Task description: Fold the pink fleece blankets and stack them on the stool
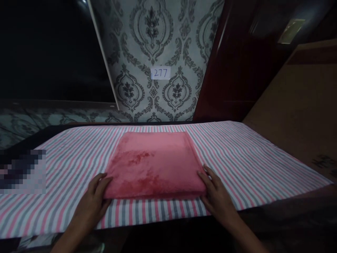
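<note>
The folded pink towel (155, 165) looks plush, matt cloth; the striped sheet (250, 165) beneath is smooth woven fabric; the patterned wallpaper (158, 42) appears faintly glossy.

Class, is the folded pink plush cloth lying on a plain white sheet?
No, the folded pink plush cloth lies on a pink, grey and white striped sheet.

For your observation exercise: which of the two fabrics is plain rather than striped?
The folded pink plush towel; the cloth beneath carries pink, grey and white stripes.

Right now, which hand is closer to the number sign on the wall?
Right, slightly. The right hand rests at the pink towel's near right corner, the left hand at its near left corner, both far below the sign.
</note>
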A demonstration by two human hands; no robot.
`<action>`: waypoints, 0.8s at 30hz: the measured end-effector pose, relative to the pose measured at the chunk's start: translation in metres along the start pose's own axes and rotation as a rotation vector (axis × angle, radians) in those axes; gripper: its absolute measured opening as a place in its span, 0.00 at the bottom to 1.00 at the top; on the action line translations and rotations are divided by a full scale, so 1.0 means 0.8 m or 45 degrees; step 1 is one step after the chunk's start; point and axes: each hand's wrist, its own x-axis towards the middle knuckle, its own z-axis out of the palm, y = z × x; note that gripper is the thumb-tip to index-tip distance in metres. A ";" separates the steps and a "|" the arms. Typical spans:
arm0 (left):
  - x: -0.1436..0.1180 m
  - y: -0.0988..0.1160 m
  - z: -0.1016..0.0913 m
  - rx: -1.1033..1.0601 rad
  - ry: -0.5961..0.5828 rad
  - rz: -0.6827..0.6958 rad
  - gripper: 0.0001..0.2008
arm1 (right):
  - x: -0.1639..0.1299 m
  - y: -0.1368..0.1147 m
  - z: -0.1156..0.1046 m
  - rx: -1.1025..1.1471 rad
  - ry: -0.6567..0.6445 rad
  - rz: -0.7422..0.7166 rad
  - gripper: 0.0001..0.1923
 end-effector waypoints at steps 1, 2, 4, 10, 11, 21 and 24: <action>0.000 -0.002 0.001 -0.012 -0.010 0.015 0.27 | 0.001 0.000 0.002 -0.004 0.004 0.004 0.42; 0.001 -0.004 0.002 -0.024 -0.017 0.035 0.28 | 0.002 0.000 0.005 -0.005 0.017 -0.005 0.43; 0.003 -0.006 0.004 -0.040 -0.014 0.073 0.29 | 0.005 0.001 0.010 -0.005 0.053 -0.026 0.44; 0.003 -0.006 0.007 -0.015 0.040 0.082 0.30 | 0.016 0.001 0.019 0.034 0.108 -0.028 0.42; 0.003 -0.007 0.006 -0.007 0.064 0.082 0.29 | 0.018 0.001 0.018 0.050 0.128 -0.045 0.41; 0.112 -0.015 -0.101 -0.275 0.307 0.011 0.18 | 0.095 -0.007 -0.065 0.308 0.410 -0.040 0.22; 0.167 -0.012 -0.151 -0.360 0.369 -0.247 0.13 | 0.140 -0.023 -0.116 0.483 0.545 0.109 0.16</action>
